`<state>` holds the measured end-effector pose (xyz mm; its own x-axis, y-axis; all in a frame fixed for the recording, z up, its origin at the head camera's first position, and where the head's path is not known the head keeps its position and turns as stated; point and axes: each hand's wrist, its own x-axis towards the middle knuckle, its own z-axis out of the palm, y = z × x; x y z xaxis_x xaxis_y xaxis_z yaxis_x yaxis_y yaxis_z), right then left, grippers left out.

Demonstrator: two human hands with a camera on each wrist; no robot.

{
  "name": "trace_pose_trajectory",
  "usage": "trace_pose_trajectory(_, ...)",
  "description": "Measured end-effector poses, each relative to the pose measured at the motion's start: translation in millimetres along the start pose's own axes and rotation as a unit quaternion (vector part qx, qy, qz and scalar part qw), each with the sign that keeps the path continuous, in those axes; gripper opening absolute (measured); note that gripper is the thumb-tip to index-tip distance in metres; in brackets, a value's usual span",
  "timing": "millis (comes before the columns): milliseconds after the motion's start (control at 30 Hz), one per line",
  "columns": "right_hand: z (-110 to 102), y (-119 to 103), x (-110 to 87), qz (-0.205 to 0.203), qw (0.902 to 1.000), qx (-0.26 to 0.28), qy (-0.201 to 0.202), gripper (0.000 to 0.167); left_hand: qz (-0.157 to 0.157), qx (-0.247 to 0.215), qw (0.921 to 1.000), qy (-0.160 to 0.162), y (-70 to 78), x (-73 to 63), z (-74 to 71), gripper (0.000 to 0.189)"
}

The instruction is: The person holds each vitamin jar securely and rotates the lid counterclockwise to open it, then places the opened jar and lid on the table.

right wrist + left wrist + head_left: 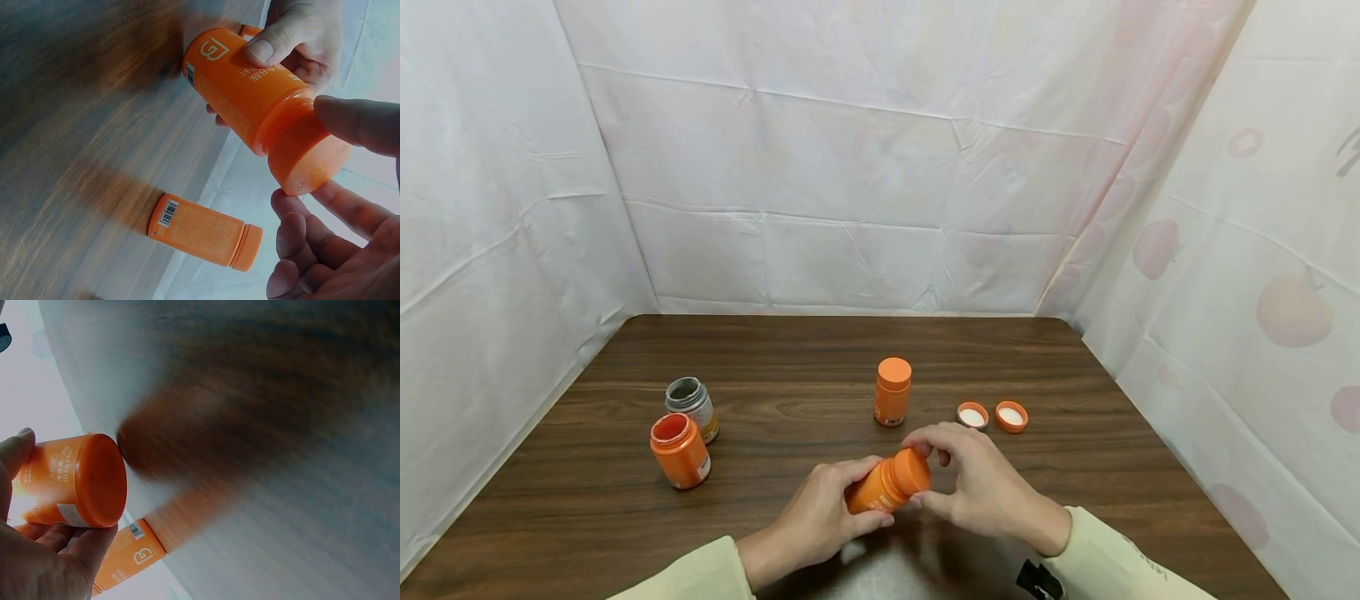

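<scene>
My left hand [823, 508] grips the body of an orange pill bottle [871, 493], held tilted above the front of the table with its top toward the right. At that end, the thumb and fingers of my right hand [981, 483] pinch the orange cap [913, 471]. In the right wrist view the cap [309, 153] sits on the bottle's neck between thumb and fingertips. The left wrist view shows the bottle's base [103, 480] and printed side, with my left fingers around it. Behind my hands a second orange bottle [892, 393] stands upright with its cap on.
Toward the left of the brown table [790, 358] stand an uncapped orange bottle [681, 454] and an uncapped grey bottle [698, 408]. Two loose caps, one [973, 416] beside the other [1011, 417], lie with white insides up, right of the standing bottle. White sheeting [850, 167] surrounds the table.
</scene>
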<state>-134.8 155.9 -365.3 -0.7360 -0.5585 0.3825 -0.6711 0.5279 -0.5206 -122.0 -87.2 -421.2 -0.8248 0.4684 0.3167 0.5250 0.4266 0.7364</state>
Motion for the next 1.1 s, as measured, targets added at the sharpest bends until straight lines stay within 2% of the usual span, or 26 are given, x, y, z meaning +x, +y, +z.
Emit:
trace_pose_trajectory(600, -10, 4, -3.4, 0.052, 0.9984, 0.015, -0.019, 0.056, -0.009, -0.006, 0.9999, -0.001, 0.0, -0.4, -0.3, 0.049)
trace_pose_trajectory(1100, -10, 10, -7.3, 0.045, 0.9987, 0.024, -0.003, 0.059, -0.013, -0.014, 0.9998, -0.003, -1.1, -0.9, -0.2, 0.048)
